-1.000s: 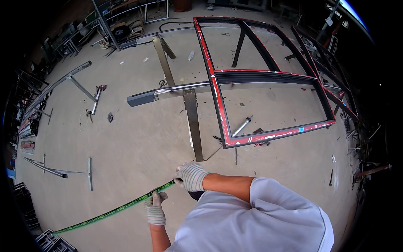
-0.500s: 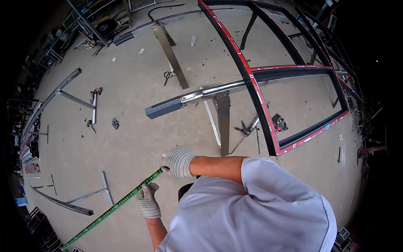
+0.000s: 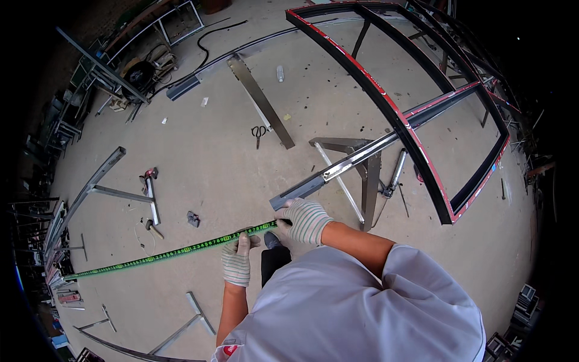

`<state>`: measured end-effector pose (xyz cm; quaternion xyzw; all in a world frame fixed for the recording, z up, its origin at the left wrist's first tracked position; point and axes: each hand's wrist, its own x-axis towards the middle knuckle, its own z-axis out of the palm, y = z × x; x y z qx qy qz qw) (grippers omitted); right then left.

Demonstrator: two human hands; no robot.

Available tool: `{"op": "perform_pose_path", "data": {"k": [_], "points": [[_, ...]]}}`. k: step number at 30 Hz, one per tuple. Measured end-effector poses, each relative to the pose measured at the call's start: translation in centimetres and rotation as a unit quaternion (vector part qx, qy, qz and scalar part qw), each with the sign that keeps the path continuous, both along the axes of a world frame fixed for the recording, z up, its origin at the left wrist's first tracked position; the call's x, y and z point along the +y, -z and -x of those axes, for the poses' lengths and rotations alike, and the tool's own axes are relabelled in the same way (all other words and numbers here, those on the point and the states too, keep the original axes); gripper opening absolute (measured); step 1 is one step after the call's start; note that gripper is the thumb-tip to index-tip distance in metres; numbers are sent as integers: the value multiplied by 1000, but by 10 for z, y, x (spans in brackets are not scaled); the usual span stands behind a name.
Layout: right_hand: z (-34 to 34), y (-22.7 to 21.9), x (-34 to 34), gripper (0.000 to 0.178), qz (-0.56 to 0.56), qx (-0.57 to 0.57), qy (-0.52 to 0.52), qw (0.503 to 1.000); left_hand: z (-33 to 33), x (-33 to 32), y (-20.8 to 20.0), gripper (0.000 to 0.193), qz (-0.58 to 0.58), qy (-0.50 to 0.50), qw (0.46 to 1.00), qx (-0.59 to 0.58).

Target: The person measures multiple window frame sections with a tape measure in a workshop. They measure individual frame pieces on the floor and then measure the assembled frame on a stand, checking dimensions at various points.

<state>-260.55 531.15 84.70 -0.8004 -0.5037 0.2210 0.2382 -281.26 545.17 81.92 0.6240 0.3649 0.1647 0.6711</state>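
Observation:
A long green tape measure blade (image 3: 163, 254) runs from my hands out to the far left. My left hand (image 3: 236, 258), in a striped knitted glove, pinches the blade with the thumb on top. Close to the blade's right end, my gloved right hand (image 3: 306, 221) is closed around it; the tape case, if there, is hidden by the fingers. Right beside that hand lies the grey end of a metal bar (image 3: 297, 194), which reaches up to a large black and red frame (image 3: 395, 104). Whether the hand touches the bar, I cannot tell.
A dark metal stand (image 3: 370, 181) props the bar. A caulking gun (image 3: 395, 175) lies near it. Scissors (image 3: 259, 134) lie beside a metal beam (image 3: 260, 99). T-shaped metal stands (image 3: 120, 194) and a hammer (image 3: 154, 229) are on the floor at left.
Both hands have moved right and slightly up, the right one now beside the bar's grey end. The tape blade lies flatter across the view, and the whole view has turned.

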Motion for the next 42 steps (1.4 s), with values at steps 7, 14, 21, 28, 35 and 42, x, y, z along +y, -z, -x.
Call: {"op": "perform_pose_path", "data": {"k": [7, 14, 21, 28, 35, 42], "points": [[-1, 2, 92, 21, -18, 13, 148, 989, -57, 144, -18, 43, -6, 147, 988, 38], [-31, 0, 168, 20, 4, 20, 250, 968, -128, 240, -8, 41, 35, 207, 977, 38], [-86, 48, 245, 19, -32, 37, 319, 946, -210, 325, 22, 35, 32, 260, 962, 73], [-144, 47, 321, 20, -16, 93, 368, 925, -296, 412, 18, 36, 18, 314, 945, 88], [-228, 19, 343, 18, 35, -3, 433, 901, -406, 437, 31, 38, 94, 374, 921, 51], [-263, 20, 349, 15, 54, -35, 566, 822, -517, 441, 49, 34, 125, 523, 841, 55]]}}
